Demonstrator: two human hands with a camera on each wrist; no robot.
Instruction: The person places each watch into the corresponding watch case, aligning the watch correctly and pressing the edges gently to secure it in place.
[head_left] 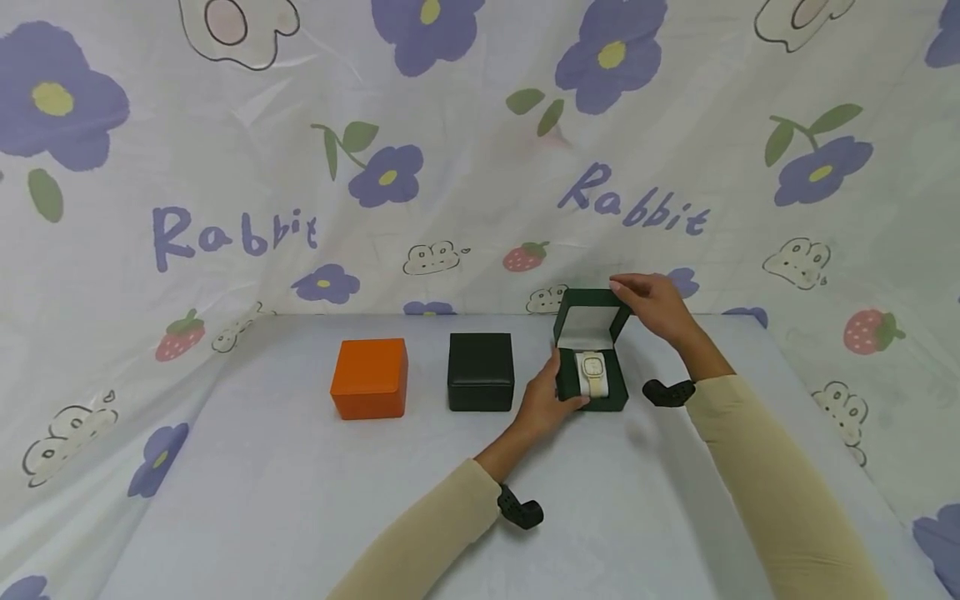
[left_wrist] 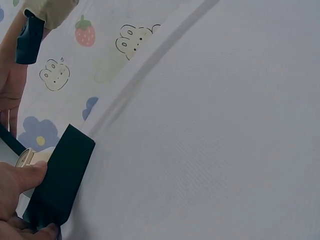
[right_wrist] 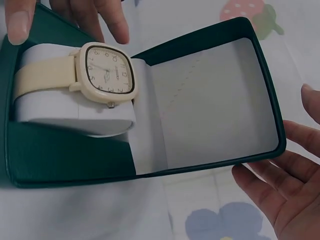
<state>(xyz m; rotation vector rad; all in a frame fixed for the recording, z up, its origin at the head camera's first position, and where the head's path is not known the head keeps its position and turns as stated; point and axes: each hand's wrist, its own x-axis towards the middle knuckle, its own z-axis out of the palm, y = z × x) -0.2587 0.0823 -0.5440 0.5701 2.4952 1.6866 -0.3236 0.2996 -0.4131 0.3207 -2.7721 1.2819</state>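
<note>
A dark green watch box (head_left: pixel 612 387) stands at the right of the table with its lid (head_left: pixel 561 318) raised. Inside, a cream watch (head_left: pixel 592 368) with a squarish face wraps around a white cushion (right_wrist: pixel 55 110). My left hand (head_left: pixel 542 402) grips the base from its left side, thumb over the front wall, as the left wrist view (left_wrist: pixel 20 192) also shows. My right hand (head_left: pixel 656 307) is at the lid's upper right corner. In the right wrist view, its fingers (right_wrist: pixel 272 187) touch the lid's outer side, and the thumb stands apart from it.
Left of the watch box stands a closed black box (head_left: pixel 481 372), and farther left a closed orange box (head_left: pixel 369 378). The white table (head_left: pixel 300 500) meets a hanging cloth (head_left: pixel 465 150) printed with flowers and rabbits at the back.
</note>
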